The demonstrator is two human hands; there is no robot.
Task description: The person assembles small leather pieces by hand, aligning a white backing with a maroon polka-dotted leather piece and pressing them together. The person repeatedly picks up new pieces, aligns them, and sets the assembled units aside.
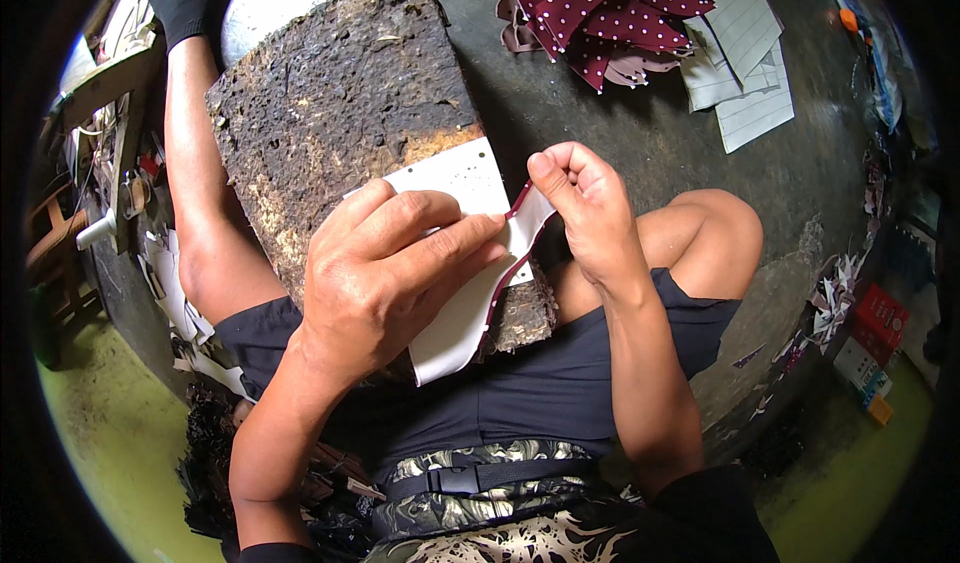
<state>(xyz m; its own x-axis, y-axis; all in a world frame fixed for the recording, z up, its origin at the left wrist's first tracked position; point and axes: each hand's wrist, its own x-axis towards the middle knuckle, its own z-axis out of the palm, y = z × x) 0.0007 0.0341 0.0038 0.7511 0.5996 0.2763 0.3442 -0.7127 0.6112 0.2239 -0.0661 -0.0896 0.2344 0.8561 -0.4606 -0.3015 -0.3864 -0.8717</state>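
A white-faced strip with folded maroon polka-dot edges [458, 335] runs slantwise between my two hands. My right hand [590, 213] pinches its far end between thumb and curled forefinger, lifted a little. My left hand [385, 268] lies across the strip's middle, its bent fingers closed on the far edge near the fold; its thumb is mostly hidden. The near end of the strip hangs toward my lap. Below the hands a white card with small dark holes [470, 168] rests on a rough, dark, pitted block [345, 93].
Beyond the block, a pile of maroon polka-dot pieces [610, 13] lies on the dark floor, with lined white sheets [755, 103] beside it. Wooden furniture parts [110, 88] stand at far left. Scraps and a red packet [880, 313] lie at right. My legs flank the block.
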